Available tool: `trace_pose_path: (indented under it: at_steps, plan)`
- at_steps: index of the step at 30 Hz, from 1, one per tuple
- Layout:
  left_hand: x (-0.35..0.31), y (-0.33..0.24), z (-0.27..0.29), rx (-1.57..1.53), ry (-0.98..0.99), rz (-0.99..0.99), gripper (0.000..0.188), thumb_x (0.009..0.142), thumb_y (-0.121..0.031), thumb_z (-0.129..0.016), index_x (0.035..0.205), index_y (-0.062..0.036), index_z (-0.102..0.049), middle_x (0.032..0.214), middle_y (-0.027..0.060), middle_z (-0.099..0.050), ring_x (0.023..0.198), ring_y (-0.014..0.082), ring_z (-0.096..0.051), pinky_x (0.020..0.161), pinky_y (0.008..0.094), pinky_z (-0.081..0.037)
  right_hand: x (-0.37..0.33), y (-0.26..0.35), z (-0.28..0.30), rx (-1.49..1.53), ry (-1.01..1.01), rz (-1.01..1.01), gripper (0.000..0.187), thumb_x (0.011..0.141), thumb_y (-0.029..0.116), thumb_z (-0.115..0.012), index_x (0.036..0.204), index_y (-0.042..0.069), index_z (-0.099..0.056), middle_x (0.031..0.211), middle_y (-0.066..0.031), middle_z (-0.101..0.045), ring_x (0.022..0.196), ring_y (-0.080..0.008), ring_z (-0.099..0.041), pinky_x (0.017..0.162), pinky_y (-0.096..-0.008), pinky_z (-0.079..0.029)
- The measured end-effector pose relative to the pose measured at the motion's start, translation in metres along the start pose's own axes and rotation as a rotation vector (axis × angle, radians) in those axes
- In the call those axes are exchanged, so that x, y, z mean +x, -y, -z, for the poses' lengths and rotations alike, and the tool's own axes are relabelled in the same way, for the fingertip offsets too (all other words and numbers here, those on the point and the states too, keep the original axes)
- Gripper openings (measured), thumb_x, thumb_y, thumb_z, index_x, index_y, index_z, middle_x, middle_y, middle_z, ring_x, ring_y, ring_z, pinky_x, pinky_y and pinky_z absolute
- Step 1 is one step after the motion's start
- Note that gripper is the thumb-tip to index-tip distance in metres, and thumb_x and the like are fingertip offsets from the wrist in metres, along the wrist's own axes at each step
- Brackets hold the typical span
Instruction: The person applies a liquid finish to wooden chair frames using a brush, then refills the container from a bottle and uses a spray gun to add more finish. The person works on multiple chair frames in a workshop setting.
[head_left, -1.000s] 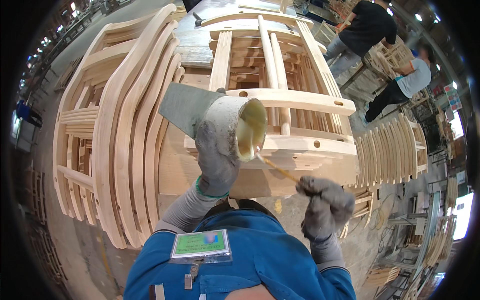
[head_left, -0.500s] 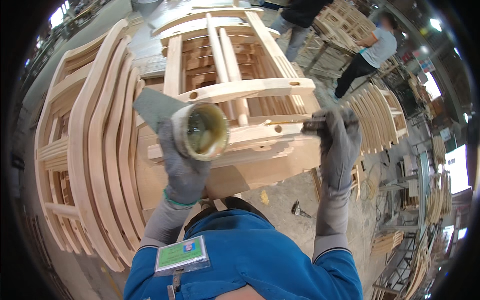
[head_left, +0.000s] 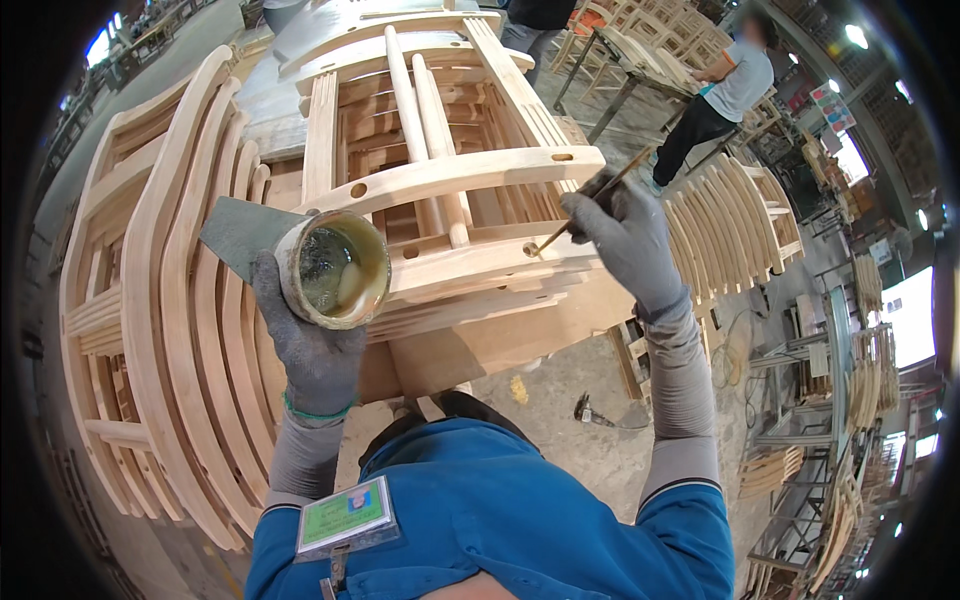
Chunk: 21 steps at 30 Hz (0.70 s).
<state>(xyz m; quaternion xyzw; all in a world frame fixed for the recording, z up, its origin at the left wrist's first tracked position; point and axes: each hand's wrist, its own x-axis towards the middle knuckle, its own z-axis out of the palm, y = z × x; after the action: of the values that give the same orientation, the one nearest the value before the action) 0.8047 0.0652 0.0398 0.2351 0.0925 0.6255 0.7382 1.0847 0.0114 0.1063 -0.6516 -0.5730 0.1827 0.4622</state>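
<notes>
Left hand (head_left: 312, 345) gloved, curled, held by near edge of table (head_left: 470, 352); right hand (head_left: 632, 240) pinched, held toward near right corner; forearms (head_left: 685, 390) sleeved in grey.

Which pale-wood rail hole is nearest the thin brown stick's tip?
Round hole near the right end of the lower pale wooden rail, beside the tip of the thin brown stick; the slot and left hole in the curved upper rail are farther.
</notes>
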Motion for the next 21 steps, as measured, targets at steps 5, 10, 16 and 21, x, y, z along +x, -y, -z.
trace_pose_path:
  at_steps: [5,10,16,21]
  plan:
    - [0.001,0.0,0.0,-0.005,-0.006,-0.012,0.047,0.096,-0.04,-0.034,0.125,-0.0042,-0.046,0.121,0.013,-0.053,0.109,0.0232,-0.055,0.092,0.0367,-0.05,0.004,0.008,-0.008,-0.21,0.059,0.199,0.023,0.083,0.02,-0.063,0.086,-0.002,-0.057,0.06,-0.0142,-0.056,0.05,-0.025,-0.054,0.05,-0.0351,-0.04]
    - [-0.001,-0.006,0.002,0.087,-0.03,-0.054,0.051,0.096,-0.041,-0.033,0.127,-0.0026,-0.043,0.122,0.0135,-0.052,0.114,0.0238,-0.051,0.098,0.0369,-0.045,0.002,0.018,-0.006,-0.182,0.088,0.14,0.022,0.084,0.019,-0.062,0.088,-0.002,-0.058,0.06,-0.0138,-0.057,0.051,-0.024,-0.055,0.052,-0.0333,-0.041]
    - [0.0,-0.005,-0.005,-0.014,-0.013,0.019,0.055,0.097,-0.043,-0.03,0.13,-0.0005,-0.038,0.125,0.0139,-0.05,0.117,0.0243,-0.049,0.1,0.0381,-0.042,0.004,0.017,-0.006,-0.143,0.06,0.1,0.023,0.085,0.021,-0.062,0.09,-0.002,-0.059,0.06,-0.0129,-0.057,0.052,-0.0212,-0.055,0.051,-0.0324,-0.042]
    - [0.004,-0.002,-0.004,0.042,-0.005,0.002,0.052,0.095,-0.044,-0.036,0.126,-0.004,-0.046,0.124,0.0126,-0.052,0.117,0.0242,-0.049,0.099,0.04,-0.043,0.004,0.016,-0.01,-0.157,0.089,0.142,0.024,0.084,0.021,-0.063,0.088,-0.003,-0.059,0.06,-0.0111,-0.057,0.052,-0.0182,-0.056,0.052,-0.0314,-0.042]
